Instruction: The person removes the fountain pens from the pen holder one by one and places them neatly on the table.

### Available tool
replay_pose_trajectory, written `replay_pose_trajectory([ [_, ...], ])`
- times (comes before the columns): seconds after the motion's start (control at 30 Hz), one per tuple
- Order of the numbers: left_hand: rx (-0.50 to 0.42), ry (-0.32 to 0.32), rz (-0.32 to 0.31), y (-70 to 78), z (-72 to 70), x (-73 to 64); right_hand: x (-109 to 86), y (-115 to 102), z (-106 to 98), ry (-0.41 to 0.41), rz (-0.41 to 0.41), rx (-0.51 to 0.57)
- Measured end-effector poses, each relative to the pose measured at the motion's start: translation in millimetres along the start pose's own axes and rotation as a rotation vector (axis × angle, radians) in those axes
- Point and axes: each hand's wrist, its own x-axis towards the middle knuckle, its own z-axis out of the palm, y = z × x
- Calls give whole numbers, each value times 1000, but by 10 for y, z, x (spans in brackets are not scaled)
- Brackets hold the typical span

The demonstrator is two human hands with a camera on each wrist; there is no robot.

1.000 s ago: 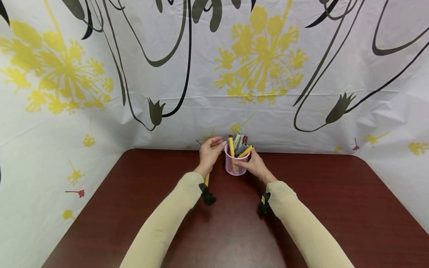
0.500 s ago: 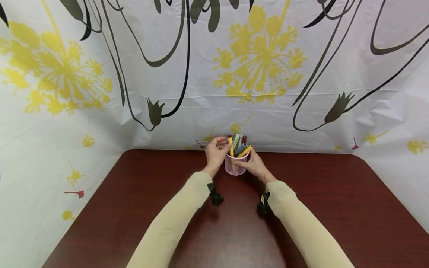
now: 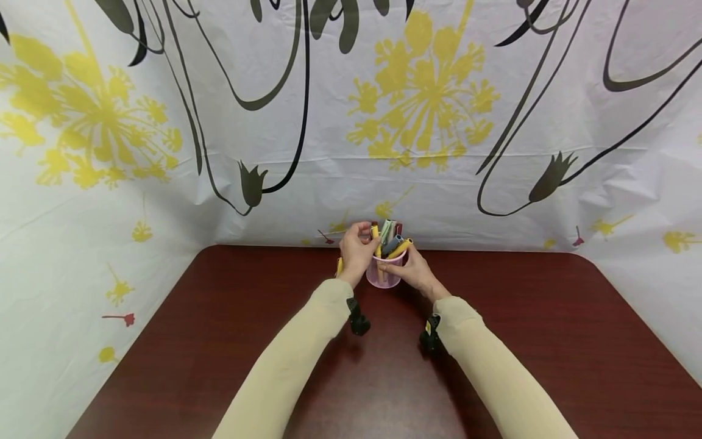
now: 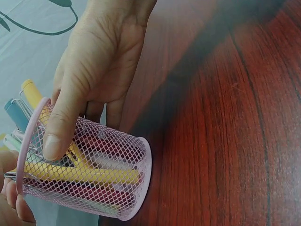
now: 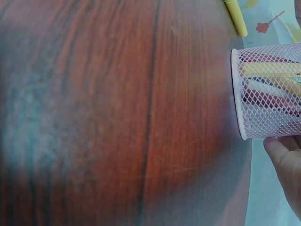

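Observation:
A pink mesh pen cup (image 3: pixel 384 280) stands upright near the table's back edge, filled with several markers. My right hand (image 3: pixel 415 272) grips the cup from the right, its thumb across the front mesh in the left wrist view. At the rim's left side, my left hand (image 3: pixel 356 251) pinches the upper end of a yellow marker (image 4: pixel 94 175) whose lower part stands inside the cup. Blue marker (image 3: pixel 392 245), green marker (image 3: pixel 386 230) and another yellow marker (image 3: pixel 401 247) lean beside it. On the table, left of my left hand, lies a loose yellow marker (image 5: pixel 236 18), mostly hidden in the head view.
The dark red-brown table (image 3: pixel 521 341) has rounded back corners. Right behind the cup rises a white cloth (image 3: pixel 307 146) printed with yellow flowers and grey stems. It also borders the table at left and right.
My left hand has moved right to the cup, and its thumb and fingers have come together at the yellow marker. My right hand keeps its grip on the cup.

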Motion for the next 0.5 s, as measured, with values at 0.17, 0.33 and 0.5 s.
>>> replay_pose_trajectory([
  [0.17, 51, 16, -9, 6, 29, 3, 4, 10, 2, 4, 1, -12],
  [0.33, 51, 22, -15, 12, 46, -9, 7, 17, 6, 7, -2, -6],
  [0.5, 41, 19, -3, 18, 30, -36, 2, 14, 7, 9, -14, 0],
])
